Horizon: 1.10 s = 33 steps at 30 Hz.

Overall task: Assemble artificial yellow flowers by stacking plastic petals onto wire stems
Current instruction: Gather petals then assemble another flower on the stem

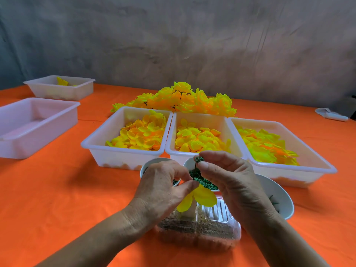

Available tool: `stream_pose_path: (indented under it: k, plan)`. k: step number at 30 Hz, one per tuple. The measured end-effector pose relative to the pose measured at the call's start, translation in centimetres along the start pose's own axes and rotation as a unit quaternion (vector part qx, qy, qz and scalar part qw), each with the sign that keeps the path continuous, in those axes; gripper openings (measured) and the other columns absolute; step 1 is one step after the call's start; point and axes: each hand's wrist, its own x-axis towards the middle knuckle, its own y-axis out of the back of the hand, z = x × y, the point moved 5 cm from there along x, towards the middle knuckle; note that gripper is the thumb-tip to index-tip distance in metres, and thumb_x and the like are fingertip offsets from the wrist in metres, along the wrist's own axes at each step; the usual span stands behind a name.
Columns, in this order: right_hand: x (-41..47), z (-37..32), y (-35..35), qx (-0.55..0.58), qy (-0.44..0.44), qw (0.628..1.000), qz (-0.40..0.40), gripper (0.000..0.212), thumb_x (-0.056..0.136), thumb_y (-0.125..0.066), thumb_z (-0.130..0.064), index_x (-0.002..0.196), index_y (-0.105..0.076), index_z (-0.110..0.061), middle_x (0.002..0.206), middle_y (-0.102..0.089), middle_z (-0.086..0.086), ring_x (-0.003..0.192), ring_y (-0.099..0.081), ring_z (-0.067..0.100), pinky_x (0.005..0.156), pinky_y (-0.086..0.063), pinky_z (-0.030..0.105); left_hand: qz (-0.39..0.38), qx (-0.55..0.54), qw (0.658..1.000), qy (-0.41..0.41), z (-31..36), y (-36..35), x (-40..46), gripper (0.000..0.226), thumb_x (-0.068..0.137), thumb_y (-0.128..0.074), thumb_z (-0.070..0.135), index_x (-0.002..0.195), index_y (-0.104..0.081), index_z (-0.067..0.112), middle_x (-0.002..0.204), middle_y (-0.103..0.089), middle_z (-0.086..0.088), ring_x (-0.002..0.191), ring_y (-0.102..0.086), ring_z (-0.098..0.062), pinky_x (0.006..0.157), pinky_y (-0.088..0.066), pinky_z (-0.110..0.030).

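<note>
wire stem [195,167] stands upright over the clear tray [215,212], so petals drop on from above. my left hand [163,186] pinches the yellow petals [204,196] at the stem to steady the stack. my right hand [227,174] pinches a green ring [199,158] at the stem tip. petal bins [204,120] sit just beyond on the table [57,189], within reach.

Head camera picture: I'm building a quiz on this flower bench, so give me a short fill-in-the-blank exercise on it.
1. The row of three white trays holds loose ____ petals.
2. The tablecloth is ____.
3. The right hand pinches a small ____ piece at the top of the stem.
4. The left hand holds the stem just above a yellow ____.

Missing: yellow; orange; green; petal
</note>
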Motion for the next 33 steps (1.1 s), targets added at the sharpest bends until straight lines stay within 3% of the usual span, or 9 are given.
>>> stream_pose_path:
  k: [8, 18, 26, 31, 33]
  plan:
    - [-0.6, -0.6, -1.0, -0.067, 0.040, 0.997, -0.014, 0.023, 0.054, -0.078, -0.012, 0.077, -0.076, -0.017, 0.074, -0.073, 0.006, 0.067, -0.067, 0.013, 0.061, -0.053, 0.021, -0.003, -0.007, 1.000, -0.003, -0.1, -0.1, -0.1, 0.014, 0.077, -0.077, 0.024, 0.079, -0.075, 0.011, 0.086, -0.069, -0.002, 0.086, -0.064, -0.019, 0.079, -0.049, -0.041]
    - [-0.6, -0.8, -0.9, -0.114, 0.036, 0.993, -0.004, 0.024, 0.050, -0.080, -0.017, 0.073, -0.075, -0.012, 0.076, -0.074, 0.010, 0.069, -0.067, 0.017, 0.064, -0.054, 0.024, -0.002, -0.010, 1.000, -0.008, 0.0, -0.1, -0.2, 0.015, 0.079, -0.075, 0.028, 0.081, -0.075, 0.013, 0.085, -0.069, -0.001, 0.085, -0.065, -0.017, 0.077, -0.050, -0.040]
    - [-0.6, -0.3, -0.6, -0.116, 0.029, 0.993, 0.001, 0.020, 0.050, -0.079, -0.017, 0.070, -0.075, -0.013, 0.074, -0.074, 0.008, 0.066, -0.067, 0.014, 0.060, -0.052, 0.020, 0.010, -0.012, 1.000, -0.006, -0.2, -0.1, -0.3, 0.014, 0.077, -0.076, 0.027, 0.079, -0.076, 0.013, 0.083, -0.070, 0.001, 0.083, -0.066, -0.016, 0.077, -0.050, -0.040]
    - [-0.9, 0.2, -0.4, -0.135, 0.016, 0.991, -0.010, 0.022, 0.052, -0.084, -0.018, 0.073, -0.076, -0.020, 0.074, -0.074, 0.002, 0.067, -0.066, 0.009, 0.062, -0.052, 0.019, 0.019, -0.034, 0.999, 0.021, -0.8, 0.1, -0.4, 0.010, 0.074, -0.078, 0.025, 0.080, -0.075, 0.018, 0.080, -0.070, 0.006, 0.079, -0.064, -0.007, 0.076, -0.050, -0.026]
    - [-1.0, 0.6, -0.1, -0.162, 0.012, 0.987, -0.010, 0.024, 0.053, -0.087, -0.016, 0.073, -0.077, -0.026, 0.073, -0.074, -0.002, 0.065, -0.065, 0.007, 0.062, -0.051, 0.017, 0.037, -0.050, 0.997, 0.034, -1.2, 0.4, -0.6, 0.010, 0.076, -0.076, 0.016, 0.084, -0.073, 0.020, 0.082, -0.071, 0.007, 0.079, -0.064, -0.005, 0.076, -0.049, -0.018]
